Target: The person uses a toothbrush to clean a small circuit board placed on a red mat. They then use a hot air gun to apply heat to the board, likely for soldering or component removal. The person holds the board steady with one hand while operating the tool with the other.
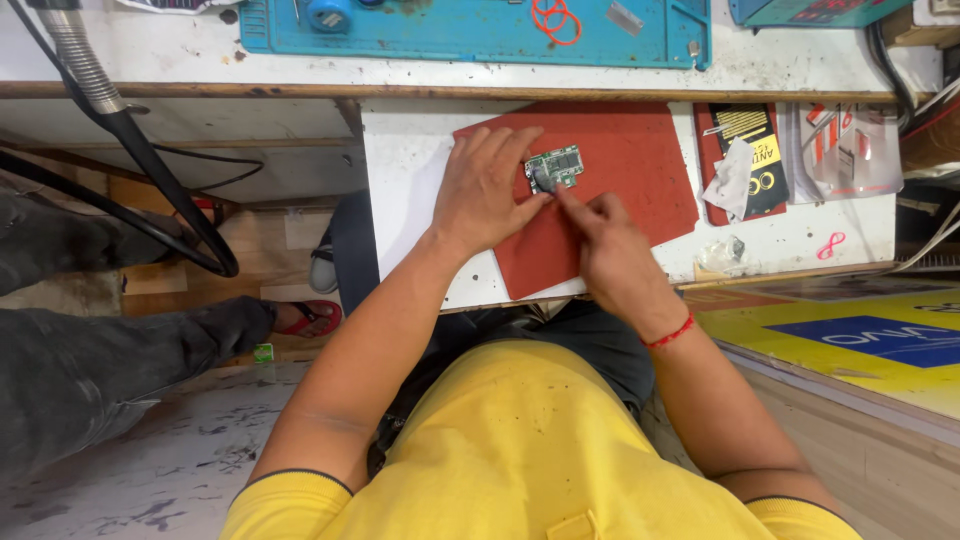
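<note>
Small green circuit board (553,167) sits upper centre of frame on a red mat (640,160). Left hand (485,190) lies flat, fingers spread, thumb tip pinning the board's near edge. Right hand (610,245) is pinched closed just below the board; what it pinches, cannot tell. Risk: thin thumb hold, so the board could skid across the mat. Teal work mat (470,35) along the top edge.

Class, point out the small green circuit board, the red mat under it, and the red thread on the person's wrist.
circuit board (556,165), head view, its green face.
red mat (640,160), head view, bare middle.
red thread (670,334), head view, strand across the right wrist.
</note>
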